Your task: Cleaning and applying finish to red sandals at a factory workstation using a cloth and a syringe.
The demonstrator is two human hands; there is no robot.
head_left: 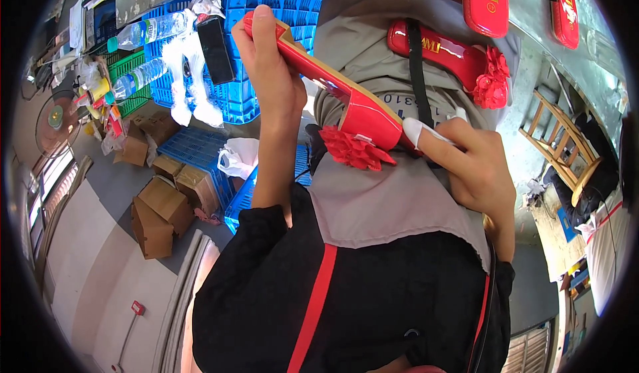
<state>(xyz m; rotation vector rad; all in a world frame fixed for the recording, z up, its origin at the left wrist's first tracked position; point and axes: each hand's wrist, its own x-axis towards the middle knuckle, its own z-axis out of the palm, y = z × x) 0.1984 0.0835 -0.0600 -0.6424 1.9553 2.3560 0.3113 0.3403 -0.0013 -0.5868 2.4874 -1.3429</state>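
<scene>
Evidently both hands are closed on a red slipper (319, 73) slanting above the grey apron (393, 213): the left hand (269, 83) clasps its heel end, the right hand (476, 163) its toe end, beside the red flower (359, 150). The step seems to be checking or pressing the toe; the next move likely calls for a firm left hold and gentle thumb pressure. Beyond, a second slipper (442, 56) lies across the lap; farther, two more red slippers (489, 3) sit by the workbench's (532, 0) near edge.

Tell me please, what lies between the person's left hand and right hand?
In the head view, a red sandal with a red flower spans the stretch from left hand to right hand.
</scene>
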